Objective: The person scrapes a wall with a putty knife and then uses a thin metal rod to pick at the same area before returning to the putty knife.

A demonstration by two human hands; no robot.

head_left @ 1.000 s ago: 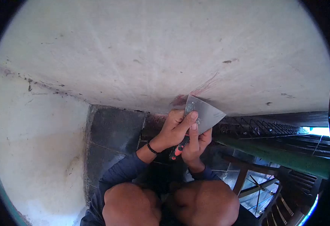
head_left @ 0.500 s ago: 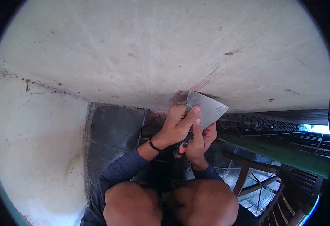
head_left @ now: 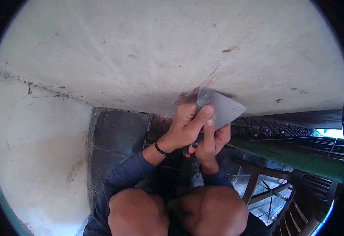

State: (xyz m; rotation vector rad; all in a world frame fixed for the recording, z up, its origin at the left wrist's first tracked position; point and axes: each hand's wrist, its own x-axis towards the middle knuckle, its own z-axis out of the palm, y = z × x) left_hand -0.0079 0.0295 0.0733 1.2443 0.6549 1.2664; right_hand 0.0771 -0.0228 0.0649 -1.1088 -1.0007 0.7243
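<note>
A putty knife (head_left: 224, 109) with a broad grey metal blade and a black and red handle is gripped between both hands, close to the wall (head_left: 140, 51). My left hand (head_left: 187, 125), with a dark bead bracelet at the wrist, is closed, its thumb pressed on the blade. My right hand (head_left: 211, 143) is closed around the lower blade and the neck, its thumb beside the left thumb. The blade's upper edge lies at a reddish scratched patch on the wall; whether it touches cannot be made out. Part of the handle is hidden behind the right hand.
A second wall (head_left: 42, 145) stands at the left, above dark floor tiles (head_left: 119, 131). At the right are a green rail (head_left: 290, 159), a black wire rack (head_left: 274, 129) and a dark wooden chair (head_left: 309, 192). My bent knees (head_left: 215, 210) are below the hands.
The putty knife and both hands have shifted slightly to the right and up along the wall. The blade is a little tilted compared with before, and both hands still grip it.
</note>
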